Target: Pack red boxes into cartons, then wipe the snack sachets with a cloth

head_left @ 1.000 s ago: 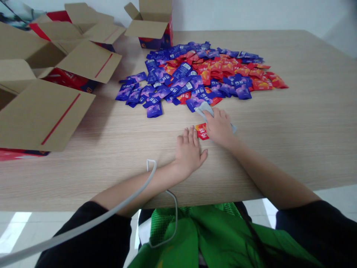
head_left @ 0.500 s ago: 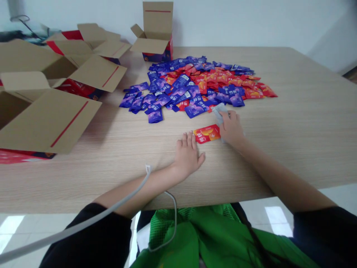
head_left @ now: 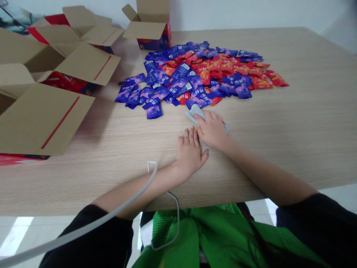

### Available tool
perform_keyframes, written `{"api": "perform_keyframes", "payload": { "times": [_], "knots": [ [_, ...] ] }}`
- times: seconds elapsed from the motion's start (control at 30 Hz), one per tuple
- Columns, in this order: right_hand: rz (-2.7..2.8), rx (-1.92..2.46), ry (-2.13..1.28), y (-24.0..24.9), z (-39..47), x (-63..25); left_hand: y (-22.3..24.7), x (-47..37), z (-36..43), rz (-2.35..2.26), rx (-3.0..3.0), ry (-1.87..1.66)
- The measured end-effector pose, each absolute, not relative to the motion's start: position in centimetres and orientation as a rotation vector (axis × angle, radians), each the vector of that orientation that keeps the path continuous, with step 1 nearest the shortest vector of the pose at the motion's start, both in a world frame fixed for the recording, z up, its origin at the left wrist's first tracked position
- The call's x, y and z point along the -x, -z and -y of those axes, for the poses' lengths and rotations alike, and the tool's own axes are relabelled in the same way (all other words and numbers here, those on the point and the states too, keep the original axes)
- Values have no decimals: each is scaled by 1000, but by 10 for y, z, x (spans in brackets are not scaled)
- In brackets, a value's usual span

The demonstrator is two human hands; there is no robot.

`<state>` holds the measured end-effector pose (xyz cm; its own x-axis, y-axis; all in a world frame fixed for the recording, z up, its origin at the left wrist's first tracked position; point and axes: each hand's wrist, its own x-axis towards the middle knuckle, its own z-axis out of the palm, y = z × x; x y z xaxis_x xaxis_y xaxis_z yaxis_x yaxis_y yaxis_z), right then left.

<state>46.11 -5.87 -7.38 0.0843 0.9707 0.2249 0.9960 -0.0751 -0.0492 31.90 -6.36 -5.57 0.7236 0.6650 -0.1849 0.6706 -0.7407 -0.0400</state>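
Note:
A pale grey cloth (head_left: 195, 111) is bunched under my right hand (head_left: 212, 129), whose fingers press it down over a red sachet (head_left: 196, 128). Only slivers of that sachet show between the hands. My left hand (head_left: 189, 150) lies flat with its fingers stretched, the fingertips at the sachet's left end and the thumb out to the right. Just beyond both hands spreads a pile of purple sachets (head_left: 178, 87) and red sachets (head_left: 227, 67).
Open cardboard boxes (head_left: 60, 121) stand along the left of the wooden table (head_left: 279, 141). Another open box (head_left: 154, 37) stands at the back by the wall. A pale cable (head_left: 122, 204) crosses in front of my left forearm.
My right hand has slid left with the cloth, from the red sachet's right end to over most of it. My left hand stays in place. The view has shifted slightly.

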Motion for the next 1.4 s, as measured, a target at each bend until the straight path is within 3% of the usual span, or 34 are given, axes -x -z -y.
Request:
{"api": "perform_keyframes", "payload": {
  "times": [0.63,0.8,1.0,1.4],
  "knots": [
    [1783,2380,211,88,98,-536,57,-317,63,-1113,-2891,281],
    [1707,2183,158,63,82,-515,56,-317,63,-1114,-2908,279],
    [2030,2026,126,62,67,-455,57,-317,63,-1109,-2901,261],
    [1758,2388,245,88,89,-523,53,-318,63,-1115,-2885,330]
  ]
}}
